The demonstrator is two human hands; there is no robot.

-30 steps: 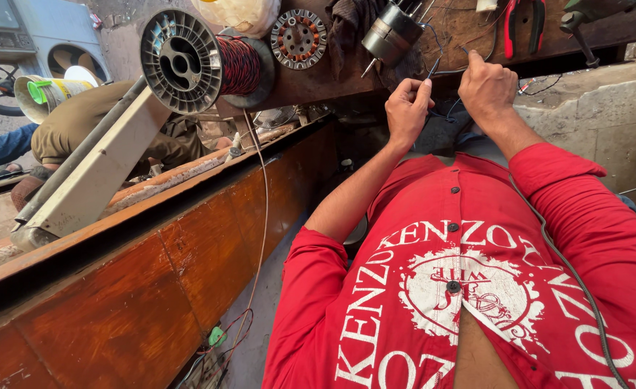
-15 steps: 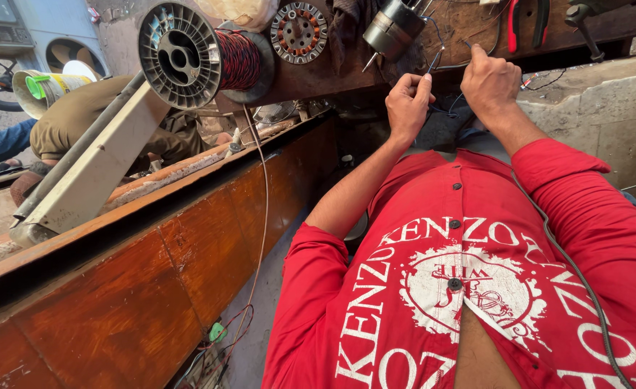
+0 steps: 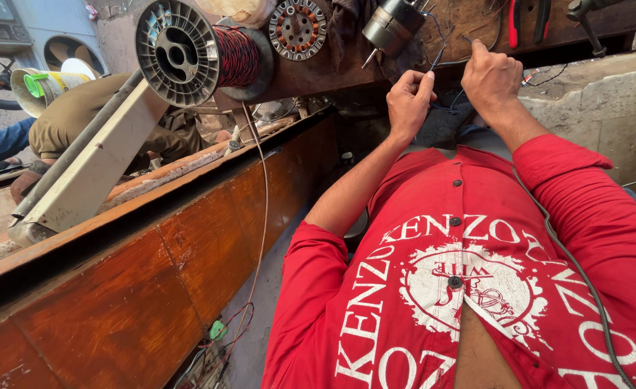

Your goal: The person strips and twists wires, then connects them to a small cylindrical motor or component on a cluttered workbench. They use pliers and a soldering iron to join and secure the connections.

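Note:
My left hand (image 3: 410, 101) is raised in front of my red shirt (image 3: 469, 288), its fingers pinched on a thin dark wire (image 3: 444, 50). Just to its right and a little higher, my right hand (image 3: 494, 75) pinches the same bundle of thin wires. The wires lead up to a small grey cylindrical motor part (image 3: 392, 25) lying on the wooden bench top. The two hands are close together but not touching.
A large black spool of reddish copper wire (image 3: 192, 52) and a round stator (image 3: 298, 27) sit left of the hands. Red-handled pliers (image 3: 516, 21) lie at the top right. An orange-brown wooden bench side (image 3: 152, 288) runs along the left. Another person in khaki (image 3: 80, 115) crouches beyond it.
Both hands stay pinched on the wires and have shifted only slightly; the view has moved a little.

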